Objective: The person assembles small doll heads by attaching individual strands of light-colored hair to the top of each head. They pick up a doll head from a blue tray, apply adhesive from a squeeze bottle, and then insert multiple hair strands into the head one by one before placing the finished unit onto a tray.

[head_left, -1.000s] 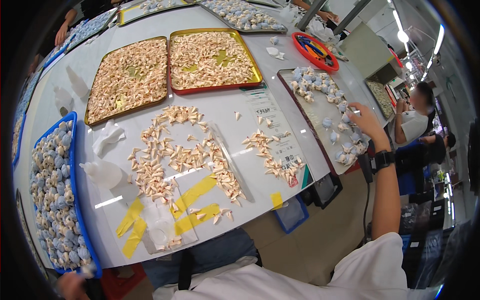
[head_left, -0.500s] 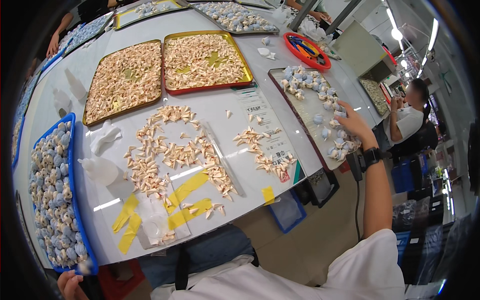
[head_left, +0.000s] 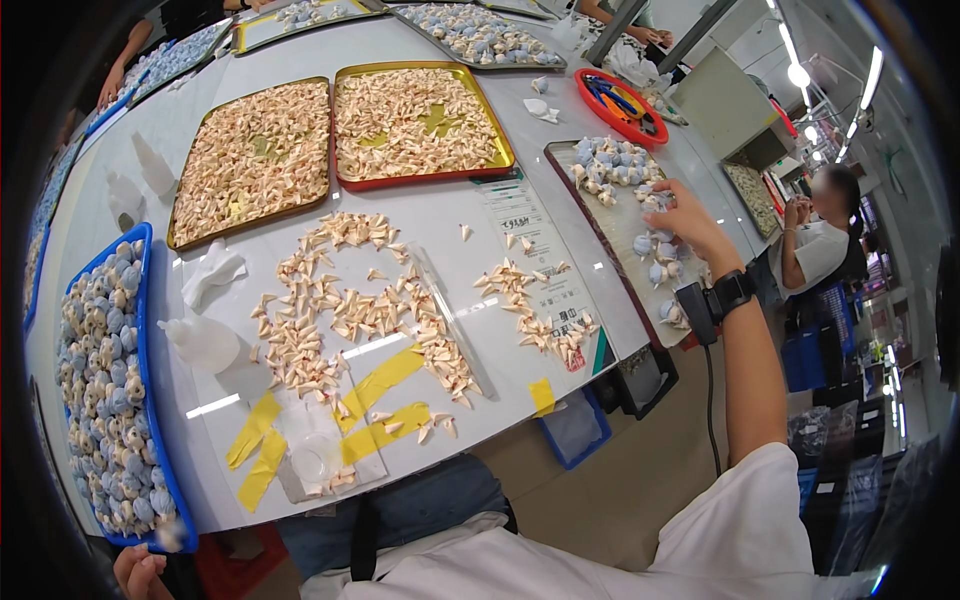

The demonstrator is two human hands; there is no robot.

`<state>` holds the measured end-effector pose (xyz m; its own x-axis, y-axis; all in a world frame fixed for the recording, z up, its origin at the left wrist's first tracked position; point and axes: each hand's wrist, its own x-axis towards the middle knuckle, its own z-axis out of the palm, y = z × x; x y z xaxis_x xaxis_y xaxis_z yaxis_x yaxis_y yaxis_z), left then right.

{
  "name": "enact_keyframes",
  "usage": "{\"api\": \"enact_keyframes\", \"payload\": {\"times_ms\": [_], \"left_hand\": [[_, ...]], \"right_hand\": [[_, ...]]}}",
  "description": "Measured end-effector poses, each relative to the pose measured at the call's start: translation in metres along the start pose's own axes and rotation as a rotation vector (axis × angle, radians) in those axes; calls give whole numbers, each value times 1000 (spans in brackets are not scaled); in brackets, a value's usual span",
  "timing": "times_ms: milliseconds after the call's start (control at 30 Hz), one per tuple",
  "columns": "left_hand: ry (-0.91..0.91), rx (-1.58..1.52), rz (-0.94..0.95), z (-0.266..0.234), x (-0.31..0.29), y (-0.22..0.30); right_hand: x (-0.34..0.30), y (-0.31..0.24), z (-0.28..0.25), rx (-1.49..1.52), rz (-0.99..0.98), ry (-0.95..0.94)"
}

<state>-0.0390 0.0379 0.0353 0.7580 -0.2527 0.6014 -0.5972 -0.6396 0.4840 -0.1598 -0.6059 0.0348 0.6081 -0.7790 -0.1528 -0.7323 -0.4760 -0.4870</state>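
My right hand (head_left: 690, 222) reaches over a dark-rimmed tray (head_left: 602, 232) on the right. Its fingers curl round some small blue-and-cream pieces (head_left: 655, 200), rounded like little figures. More of these lie in the tray beyond the hand and below it. A wristband (head_left: 733, 291) with a black cabled box (head_left: 696, 314) is on that wrist. My left hand (head_left: 140, 573) is at the lower left, below the corner of a blue tray (head_left: 152, 400) full of similar pieces. Its fingers are bent together; whatever they hold is hidden, with a blurred pale thing (head_left: 172, 536) just above.
Cream pointed pieces (head_left: 300, 345) lie mid-table beside yellow tape (head_left: 385, 385) and a clear strip (head_left: 448, 320). Two gold trays (head_left: 330, 150) of such pieces stand behind. A squeeze bottle (head_left: 200, 343), tissue (head_left: 213, 272) and red tool basket (head_left: 652, 131) are around. A person (head_left: 815, 240) sits at right.
My right hand has moved slightly left and away from me across the tray, its fingers more curled. Pieces near it have shifted toward the far cluster. My left hand stays almost still.
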Motion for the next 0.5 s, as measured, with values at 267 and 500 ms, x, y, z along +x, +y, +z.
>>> {"api": "enact_keyframes", "payload": {"times_ms": [267, 500], "left_hand": [[-14, 12, -3, 2, 1, 2], [-18, 15, -1, -1, -1, 0]], "right_hand": [[3, -29, 7, 186, -33, -62], [11, -38, 16, 230, -95, -87]]}}
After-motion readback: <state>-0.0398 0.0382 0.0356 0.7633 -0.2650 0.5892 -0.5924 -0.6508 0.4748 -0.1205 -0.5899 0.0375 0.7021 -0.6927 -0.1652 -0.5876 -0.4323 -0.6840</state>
